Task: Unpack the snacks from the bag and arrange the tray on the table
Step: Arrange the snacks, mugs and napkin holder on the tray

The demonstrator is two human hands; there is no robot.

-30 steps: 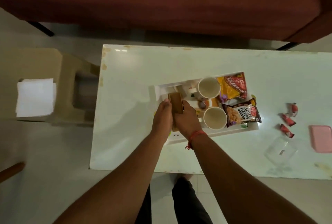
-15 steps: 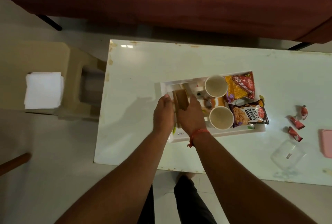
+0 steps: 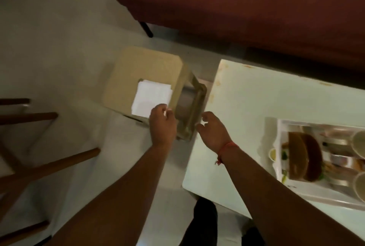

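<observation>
L hand (image 3: 162, 125) is reaching over the napkin stack (image 3: 151, 98) on the beige stool (image 3: 146, 72), fingers curling at its near corner but can't tell if it's pinching yet; R hand (image 3: 212, 129) is hovering just beside, loosely open, holding nothing. Tray (image 3: 284, 184) w/ wooden holder (image 3: 304, 159) & cups is sitting on the table (image 3: 246, 107), well apart to the right. Risk, imo: thin napkins are fanning or sliding off the stool edge if only the top sheet is getting grabbed.

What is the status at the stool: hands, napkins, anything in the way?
Left hand touching white paper napkins on beige plastic stool. Right hand open, empty. White tray set on table. Nothing in the way.
</observation>
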